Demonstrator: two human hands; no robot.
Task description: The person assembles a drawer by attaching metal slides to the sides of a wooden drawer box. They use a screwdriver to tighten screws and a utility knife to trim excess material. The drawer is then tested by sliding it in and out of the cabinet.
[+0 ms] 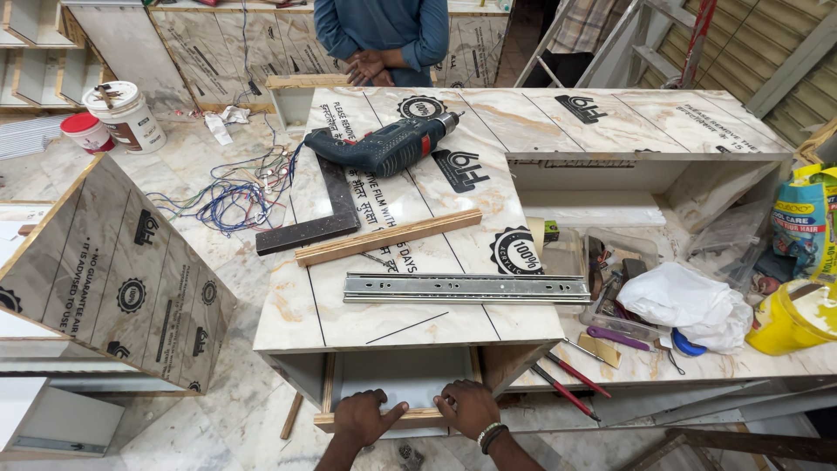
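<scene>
Pressing down on the front edge of a shallow wooden drawer (397,417) with both hands, low in the head view. Left hand (364,415) lying palm-down on the drawer's front strip, fingers curled close together over the top edge, thumb stretched out to the side, gripping nothing else. Right hand (469,406) resting just beside it on the same strip, fingers bent over the edge and bunched narrow, a beaded band at the wrist. Drawer sitting partly pulled out of the opening under the marble-patterned cabinet top (410,218). Lying on that top, well apart from both hands: a metal drawer slide (466,288), a wooden batten (388,237), a dark steel square (324,214) and a teal power drill (384,146). Standing behind the cabinet, another person in a blue shirt (384,30), hands clasped together.
</scene>
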